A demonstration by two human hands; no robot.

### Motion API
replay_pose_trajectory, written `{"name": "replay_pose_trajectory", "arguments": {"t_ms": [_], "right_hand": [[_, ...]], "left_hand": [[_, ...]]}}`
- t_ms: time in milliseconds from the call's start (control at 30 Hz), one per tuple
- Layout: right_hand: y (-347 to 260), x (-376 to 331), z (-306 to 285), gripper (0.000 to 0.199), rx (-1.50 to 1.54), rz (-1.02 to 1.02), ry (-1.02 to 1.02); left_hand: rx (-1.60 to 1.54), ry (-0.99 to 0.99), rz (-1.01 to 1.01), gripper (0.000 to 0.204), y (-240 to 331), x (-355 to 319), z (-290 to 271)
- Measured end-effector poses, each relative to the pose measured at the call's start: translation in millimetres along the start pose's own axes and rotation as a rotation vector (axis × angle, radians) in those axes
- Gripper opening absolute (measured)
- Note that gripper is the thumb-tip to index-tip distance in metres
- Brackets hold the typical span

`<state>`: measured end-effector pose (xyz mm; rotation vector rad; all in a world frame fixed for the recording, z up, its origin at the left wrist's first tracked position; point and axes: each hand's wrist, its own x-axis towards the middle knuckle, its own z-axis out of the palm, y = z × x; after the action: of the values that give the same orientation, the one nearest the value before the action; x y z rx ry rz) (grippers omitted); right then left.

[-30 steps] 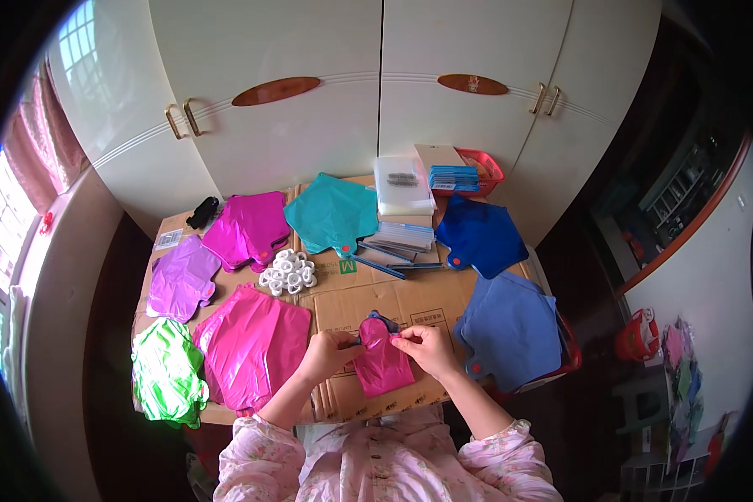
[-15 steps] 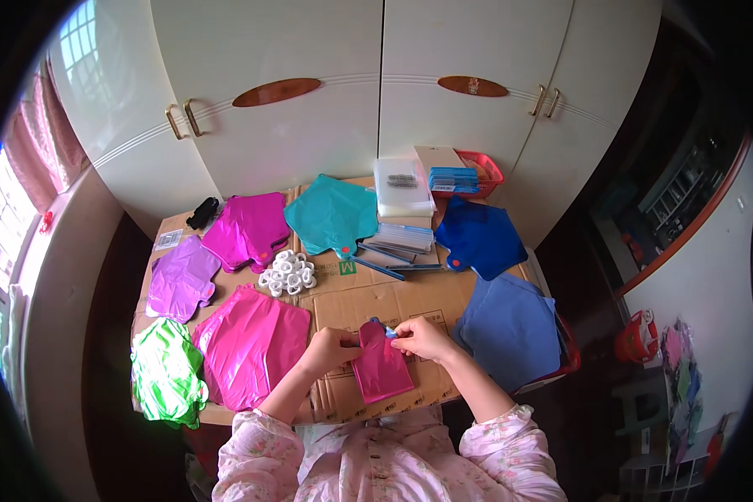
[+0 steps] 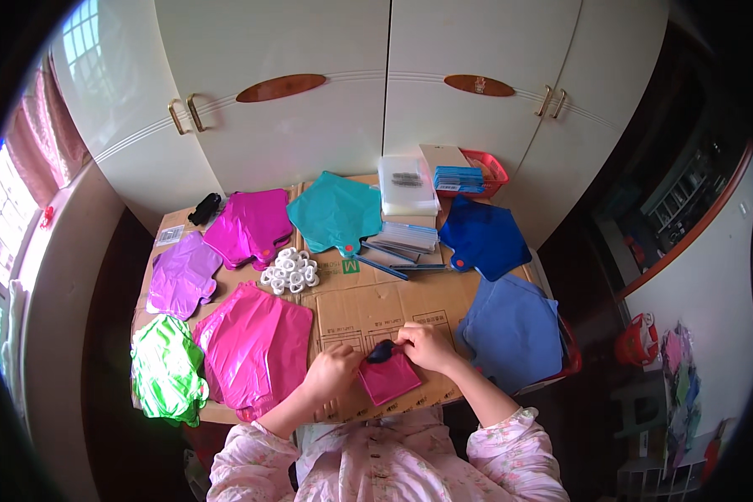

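Now both my hands have drawn closer together than a second ago: the left hand point(image 3: 333, 370) and right hand point(image 3: 425, 345) each keep a pinching grip on the folded magenta foil balloon point(image 3: 388, 378), which looks smaller and more tightly folded, a dark valve piece point(image 3: 381, 351) between my fingers. Left of my grip lies the pink balloon stack point(image 3: 255, 347); right, the blue balloon point(image 3: 512, 328). Bare cardboard-covered desk point(image 3: 368, 305) ahead leaves room.

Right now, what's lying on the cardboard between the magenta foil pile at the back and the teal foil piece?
In the head view, a cluster of white plastic rings lies between the magenta foil pile and the teal foil piece, slightly nearer the person.
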<state>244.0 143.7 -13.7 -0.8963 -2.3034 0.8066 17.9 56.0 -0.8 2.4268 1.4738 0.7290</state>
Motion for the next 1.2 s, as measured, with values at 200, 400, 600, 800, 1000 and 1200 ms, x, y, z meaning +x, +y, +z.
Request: {"name": "replay_pose_trajectory", "arguments": {"t_ms": [200, 400, 600, 800, 1000, 1200], "right_hand": [[-5.8, -3.4, 0.4, 0.007, -0.143, -0.076, 0.007], [-52.2, -5.7, 2.1, 0.024, -0.573, -0.351, 0.051], [-43.4, -25.0, 24.6, 0.021, -0.655, -0.399, 0.193], [-36.3, -30.4, 31.6, 0.016, -0.653, -0.388, 0.245], [-34.1, -30.1, 33.2, 0.015, -0.626, -0.357, 0.225], [-38.3, -31.2, 27.2, 0.016, -0.546, -0.321, 0.132]], "left_hand": [[0.331, -0.030, 0.217, 0.013, 21.7, -13.4, 6.7], [0.387, -0.090, 0.249, 0.016, 26.8, -12.9, 7.0], [0.397, -0.060, 0.274, 0.019, 24.8, -14.3, 8.6], [0.402, -0.046, 0.314, 0.022, 26.5, -14.7, 3.3], [0.340, -0.122, 0.322, 0.041, 26.5, -15.7, -2.5], [0.142, -0.134, 0.239, 0.043, 23.6, -23.1, -6.1]]}}
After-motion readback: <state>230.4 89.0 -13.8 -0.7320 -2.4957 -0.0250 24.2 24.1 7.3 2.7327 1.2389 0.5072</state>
